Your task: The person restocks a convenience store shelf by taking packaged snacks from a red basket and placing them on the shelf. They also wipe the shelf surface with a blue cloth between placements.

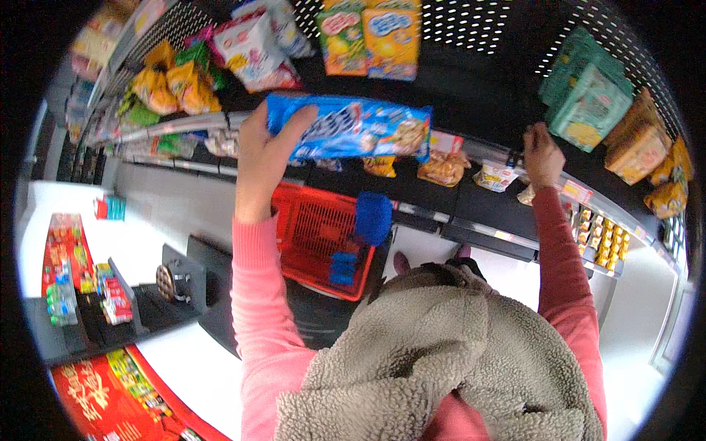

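Note:
My left hand (pixel 267 149) grips the left end of a long blue cookie packet (pixel 358 127), held level in front of the shelf. My right hand (pixel 542 154) is at the shelf's front edge on the right, its fingers bent close together; whether something small is between them cannot be told. Just right of it stand green snack packs (pixel 593 105). Two snack boxes, one green (pixel 342 41) and one yellow (pixel 391 44), stand on the shelf behind the blue packet. White and pink snack bags (pixel 256 52) are at their left.
Below the shelf is a red plastic basket (pixel 325 289) with blue items inside and a blue thing (pixel 374 218) at its rim. A lower shelf (pixel 485 206) holds bagged snacks. Orange bags (pixel 187 88) lie at the upper left. A black stand (pixel 165 314) with goods is at the left.

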{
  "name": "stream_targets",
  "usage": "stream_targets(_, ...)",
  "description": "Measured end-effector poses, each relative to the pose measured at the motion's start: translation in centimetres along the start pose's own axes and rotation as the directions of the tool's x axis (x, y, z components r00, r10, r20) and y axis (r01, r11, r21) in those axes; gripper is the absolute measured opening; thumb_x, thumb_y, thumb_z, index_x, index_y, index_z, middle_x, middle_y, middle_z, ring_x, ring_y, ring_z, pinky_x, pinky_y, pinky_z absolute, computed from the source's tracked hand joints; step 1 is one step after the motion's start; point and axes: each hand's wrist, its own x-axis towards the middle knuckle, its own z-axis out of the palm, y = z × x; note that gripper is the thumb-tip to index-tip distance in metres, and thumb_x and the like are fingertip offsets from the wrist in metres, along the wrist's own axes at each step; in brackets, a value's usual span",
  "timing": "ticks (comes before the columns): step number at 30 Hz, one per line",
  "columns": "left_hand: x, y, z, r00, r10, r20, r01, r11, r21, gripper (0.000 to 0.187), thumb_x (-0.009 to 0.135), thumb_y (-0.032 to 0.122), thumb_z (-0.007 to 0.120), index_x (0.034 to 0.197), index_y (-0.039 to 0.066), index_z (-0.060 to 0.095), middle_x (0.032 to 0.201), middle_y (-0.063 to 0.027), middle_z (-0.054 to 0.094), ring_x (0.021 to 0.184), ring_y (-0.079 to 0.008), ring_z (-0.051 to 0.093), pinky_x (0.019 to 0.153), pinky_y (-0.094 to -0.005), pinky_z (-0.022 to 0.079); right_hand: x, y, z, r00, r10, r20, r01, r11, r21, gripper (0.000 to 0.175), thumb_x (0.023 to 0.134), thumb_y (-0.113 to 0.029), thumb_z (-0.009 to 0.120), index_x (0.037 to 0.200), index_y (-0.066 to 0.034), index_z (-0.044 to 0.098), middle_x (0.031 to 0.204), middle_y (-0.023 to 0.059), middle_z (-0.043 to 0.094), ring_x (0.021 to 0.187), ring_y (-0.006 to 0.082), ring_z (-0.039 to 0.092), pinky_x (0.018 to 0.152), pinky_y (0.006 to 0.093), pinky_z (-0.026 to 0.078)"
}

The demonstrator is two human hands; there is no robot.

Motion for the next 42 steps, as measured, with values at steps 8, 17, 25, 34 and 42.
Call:
stream_targets(8, -19.0, -15.7, -6.4, 0.773, -0.482, -0.413, 0.498, 0.864, -0.076, 0.029, 0.09, 0.02, 0.075, 0.105, -0.004, 0.07, 0.087, -0.0076, 0.072, 0.081, -0.0117, 0.066, 0.076, -0.0275, 0.053, 0.2, 2.0, 1.2, 0.99, -0.117, -0.075, 0.109, 0.99, -0.094, 0.027, 0.101, -0.041, 0.057, 0.112, -0.0178, 0.067, 0.09, 0.0159, 0.073, 0.078, 0.0401, 0.071, 0.066, 0.0505, 0.055)
stream_targets(17, -27.7, -36.8, 4.6, 0.388, -0.833, -0.395, 0.718, 0.541, -0.437, 0.046, 0.089, 0.019, 0.078, 0.124, -0.005, 0.063, 0.106, -0.0229, 0.071, 0.074, -0.024, 0.07, 0.049, -0.0346, 0.059, 0.2, 3.9, 1.8, 0.996, -0.094, -0.012, 0.092, 0.987, -0.131, 0.032, 0.103, -0.043, 0.054, 0.117, -0.019, 0.07, 0.096, 0.0164, 0.074, 0.081, 0.039, 0.071, 0.067, 0.0491, 0.056)
stream_targets(25, -25.6, -40.7, 10.9, 0.193, -0.914, -0.356, 0.955, 0.259, -0.148, 0.068, 0.09, 0.03, 0.077, 0.148, 0.006, 0.05, 0.132, -0.0247, 0.063, 0.087, -0.0343, 0.075, 0.063, -0.0417, 0.066, 0.3, 3.6, 1.3, 0.998, -0.014, 0.057, 0.021, 0.993, -0.119, 0.03, 0.103, -0.04, 0.053, 0.114, -0.0175, 0.069, 0.099, 0.0167, 0.074, 0.087, 0.0397, 0.071, 0.071, 0.0495, 0.055)
stream_targets(34, -23.1, -41.2, 12.1, 0.327, -0.899, -0.293, 0.875, 0.17, 0.453, 0.045, 0.09, 0.045, 0.074, 0.115, 0.008, 0.075, 0.115, -0.0176, 0.073, 0.103, -0.0379, 0.07, 0.086, -0.0578, 0.058, 0.0, 3.4, 1.0, 0.998, -0.053, 0.016, 0.054, 0.994, -0.094, 0.033, 0.103, -0.038, 0.054, 0.119, -0.0117, 0.068, 0.107, 0.0167, 0.073, 0.093, 0.04, 0.07, 0.077, 0.048, 0.055)
stream_targets(42, -20.7, -38.8, 9.2, 0.444, -0.846, -0.295, 0.761, 0.183, 0.622, 0.036, 0.092, 0.041, 0.07, 0.111, 0.011, 0.076, 0.107, -0.015, 0.074, 0.097, -0.0367, 0.072, 0.081, -0.0524, 0.058, 0.0, 2.1, 0.6, 0.999, -0.019, 0.029, 0.021, 0.995, -0.097, 0.024, 0.103, -0.035, 0.055, 0.113, -0.017, 0.065, 0.098, 0.0164, 0.073, 0.086, 0.0414, 0.069, 0.068, 0.0503, 0.055)
